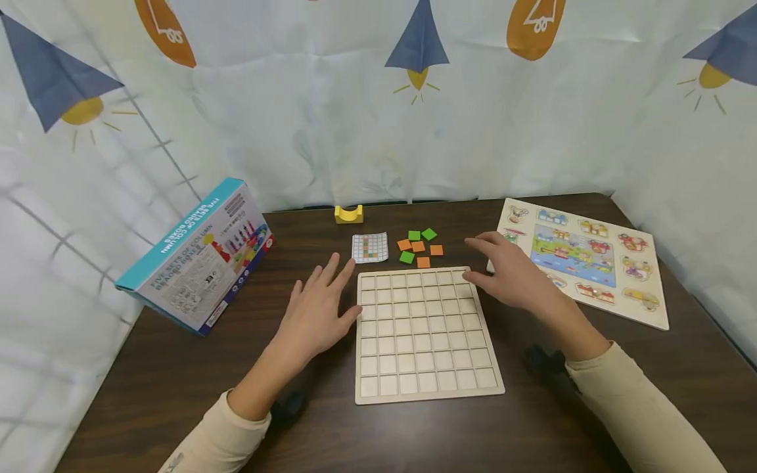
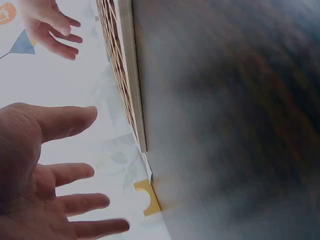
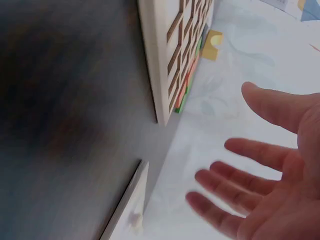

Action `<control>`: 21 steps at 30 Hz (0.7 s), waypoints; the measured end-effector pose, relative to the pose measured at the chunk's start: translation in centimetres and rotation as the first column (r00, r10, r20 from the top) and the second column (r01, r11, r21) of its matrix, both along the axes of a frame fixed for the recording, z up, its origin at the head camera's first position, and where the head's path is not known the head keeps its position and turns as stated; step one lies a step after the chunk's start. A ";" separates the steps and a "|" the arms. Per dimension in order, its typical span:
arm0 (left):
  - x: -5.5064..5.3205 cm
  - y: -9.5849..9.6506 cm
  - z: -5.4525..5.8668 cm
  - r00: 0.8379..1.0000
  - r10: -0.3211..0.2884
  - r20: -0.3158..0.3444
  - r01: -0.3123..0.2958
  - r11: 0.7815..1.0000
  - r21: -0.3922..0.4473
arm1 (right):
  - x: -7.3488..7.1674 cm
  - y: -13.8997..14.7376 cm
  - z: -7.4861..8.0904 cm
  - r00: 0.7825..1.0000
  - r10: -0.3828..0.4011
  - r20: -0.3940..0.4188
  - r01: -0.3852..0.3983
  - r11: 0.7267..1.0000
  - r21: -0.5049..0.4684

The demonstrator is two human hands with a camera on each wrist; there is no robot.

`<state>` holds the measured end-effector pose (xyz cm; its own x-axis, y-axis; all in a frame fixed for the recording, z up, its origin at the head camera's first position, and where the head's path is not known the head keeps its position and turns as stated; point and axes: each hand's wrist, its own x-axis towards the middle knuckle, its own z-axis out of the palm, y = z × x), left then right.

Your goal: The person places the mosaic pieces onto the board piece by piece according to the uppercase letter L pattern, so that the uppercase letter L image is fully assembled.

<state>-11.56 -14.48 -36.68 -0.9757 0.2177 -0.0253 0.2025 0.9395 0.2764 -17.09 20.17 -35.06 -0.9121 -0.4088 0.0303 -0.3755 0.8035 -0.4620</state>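
Left forearm (image 1: pixel 263 381) and right forearm (image 1: pixel 573 325), both pale-sleeved, converge forward. Left grip (image 1: pixel 315 315): bare hand, fingers extended and spread, thumb apart. Right grip (image 1: pixel 510 272): thumb apart, fingers loosely extended, apparently slightly bent, the wrist view being soft.

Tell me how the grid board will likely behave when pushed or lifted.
The grid board is likely stiff: its edge runs straight in both wrist views. Lying broad and flat on the table, it should probably slide rather than tip. Pushed away from the person, it would probably nudge the tiles just past its far edge.
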 end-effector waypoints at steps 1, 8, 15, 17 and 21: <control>-0.1 0.1 -0.1 1.000 -0.008 -0.001 0.008 1.000 0.016 | -0.3 -0.2 0.0 1.000 0.005 -0.003 -0.005 1.000 -0.002; -0.5 0.3 -0.5 0.999 -0.043 0.032 0.041 0.998 0.056 | -3.2 -1.0 -0.4 0.999 0.038 0.018 -0.037 0.997 -0.075; -0.6 0.4 -0.5 0.989 -0.075 0.130 0.067 0.995 0.067 | -5.8 -1.8 -0.4 0.996 0.034 0.080 -0.027 0.996 -0.089; -0.6 0.5 -0.5 0.984 -0.078 0.161 0.068 0.996 0.065 | -6.3 -2.1 -0.3 0.994 0.034 0.101 -0.026 0.996 -0.083; -0.5 0.5 -0.5 0.973 -0.099 0.206 0.090 0.994 0.054 | -7.3 -2.9 -0.4 0.990 0.035 0.138 -0.027 0.998 -0.062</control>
<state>-12.06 -13.99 -37.19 -0.9249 0.3143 -0.2140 0.2234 0.9046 0.3629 -24.37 17.29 -35.43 -0.8962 -0.4382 -0.0702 -0.3287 0.7617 -0.5584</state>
